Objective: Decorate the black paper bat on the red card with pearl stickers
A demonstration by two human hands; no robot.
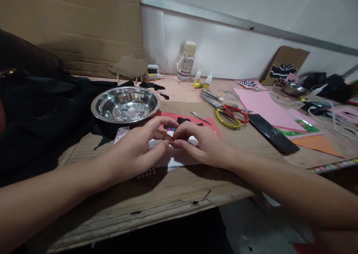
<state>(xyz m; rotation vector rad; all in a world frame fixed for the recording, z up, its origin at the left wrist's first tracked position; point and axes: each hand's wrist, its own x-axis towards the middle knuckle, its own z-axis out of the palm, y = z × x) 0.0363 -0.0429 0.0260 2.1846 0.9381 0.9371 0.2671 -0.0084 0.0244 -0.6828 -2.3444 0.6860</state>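
Note:
My left hand (pixel 140 146) and my right hand (pixel 204 142) meet at the fingertips over a white sheet (pixel 181 159) on the wooden table. Both hands are pinched; whatever lies between the fingertips is too small to make out. Behind them, a red sheet (pixel 214 124) carries a black piece (pixel 183 120). A small shiny pink and teal patch (pixel 171 129) shows just beyond my fingers. Rows of small pale beads (pixel 147 172) lie below my left hand.
A steel bowl (pixel 98 114) with small beaded pieces stands at the left beside black cloth (pixel 36 108). To the right are scissors (pixel 228 116), tweezers (pixel 200 117), a phone (pixel 272 134) and pink sheets (pixel 271 107). Glue bottles (pixel 207 81) and a drinking bottle (pixel 186 62) stand behind.

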